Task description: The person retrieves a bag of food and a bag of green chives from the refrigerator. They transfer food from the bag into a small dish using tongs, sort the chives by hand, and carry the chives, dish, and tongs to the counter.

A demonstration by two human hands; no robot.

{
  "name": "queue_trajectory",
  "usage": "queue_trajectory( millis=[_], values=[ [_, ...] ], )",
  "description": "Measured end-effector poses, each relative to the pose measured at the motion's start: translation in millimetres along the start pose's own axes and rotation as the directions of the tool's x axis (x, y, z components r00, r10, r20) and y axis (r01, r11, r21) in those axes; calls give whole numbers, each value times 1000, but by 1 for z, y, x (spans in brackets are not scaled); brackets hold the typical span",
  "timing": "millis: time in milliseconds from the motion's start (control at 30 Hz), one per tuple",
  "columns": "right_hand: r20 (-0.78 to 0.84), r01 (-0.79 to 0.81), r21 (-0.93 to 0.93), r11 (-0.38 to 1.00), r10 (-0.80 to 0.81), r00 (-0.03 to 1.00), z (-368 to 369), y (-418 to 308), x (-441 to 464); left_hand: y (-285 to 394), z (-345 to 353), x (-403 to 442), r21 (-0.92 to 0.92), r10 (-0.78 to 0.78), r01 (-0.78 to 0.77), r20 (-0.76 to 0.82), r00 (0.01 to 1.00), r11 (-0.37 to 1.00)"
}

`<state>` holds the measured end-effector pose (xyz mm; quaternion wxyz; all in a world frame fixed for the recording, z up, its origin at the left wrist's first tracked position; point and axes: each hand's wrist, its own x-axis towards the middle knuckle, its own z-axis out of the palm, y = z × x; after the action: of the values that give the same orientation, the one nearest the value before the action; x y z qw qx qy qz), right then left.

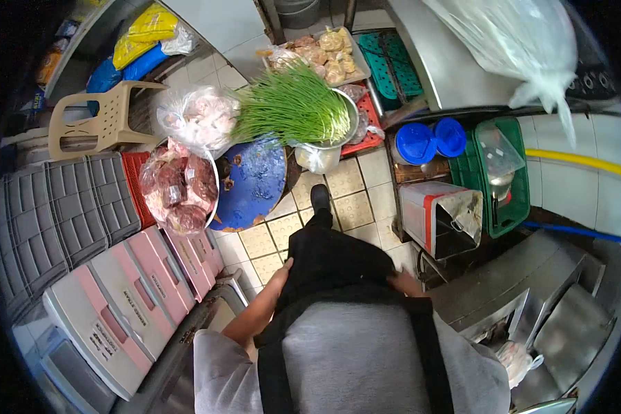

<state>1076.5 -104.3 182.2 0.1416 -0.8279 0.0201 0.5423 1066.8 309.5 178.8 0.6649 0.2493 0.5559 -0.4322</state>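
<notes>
The black apron (341, 265) stretches between the left hand (283, 270) and the right hand (406, 283), its long axis running forward from the chest. The blue round table (259, 186) stands ahead, nearer to the left hand. The hands are apart; whether they grip the apron, I cannot tell.

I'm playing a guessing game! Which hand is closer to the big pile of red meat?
The left hand. It is beside the black apron, on the same side as the red meat. The right hand is at the apron's other side, farther away.
</notes>
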Motion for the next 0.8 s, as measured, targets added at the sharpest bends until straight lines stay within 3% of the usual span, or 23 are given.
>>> queue_trajectory(
  millis=[33,67,100,133,167,200,233,267,333,400,567,600,633,733,800],
  values=[
    [-91,8,29,1000,-5,996,-44,-27,14,26,26,-15,-3,31,-32,-48,998,999],
    [-184,20,57,998,-9,983,-89,-50,43,48,38,-7,248,233,-196,-132,963,949],
    [-223,54,14,998,-50,973,-110,-49,99,74,61,-11,541,452,-318,-132,882,779],
    [-510,215,-59,975,-214,833,-143,-73,126,100,85,-15,793,646,-316,-126,753,522],
    [-540,244,-48,969,-230,809,-184,-105,154,124,97,-1,770,713,-435,-37,700,467],
    [-545,380,78,921,-280,790,-221,-129,183,149,103,22,715,711,-516,38,703,472],
    [-618,394,36,918,-289,731,-242,-149,223,177,132,17,556,644,-547,27,765,626],
    [-670,449,-26,893,-349,655,-263,-165,262,198,154,20,456,655,-598,42,755,659],
    [-541,338,159,928,-205,816,-323,-228,272,238,186,39,291,617,-600,42,786,745],
    [-587,377,162,912,-218,779,-325,-231,359,265,204,67,137,635,-631,21,772,763],
    [-540,509,222,831,-330,774,-336,-268,391,305,240,117,-226,587,-614,-180,789,757],
    [-531,525,221,822,-350,772,-332,-267,401,308,242,126,-266,604,-629,-180,777,731],
    [-558,475,59,878,-365,745,-331,-272,394,310,243,134,-302,621,-644,-180,763,703],
    [-475,540,-18,842,-482,736,-337,-277,368,310,242,139,-335,629,-640,-158,762,691],
    [-545,643,-75,762,-571,614,-333,-268,372,310,242,139,-341,615,-622,-143,775,705]
  ],
)
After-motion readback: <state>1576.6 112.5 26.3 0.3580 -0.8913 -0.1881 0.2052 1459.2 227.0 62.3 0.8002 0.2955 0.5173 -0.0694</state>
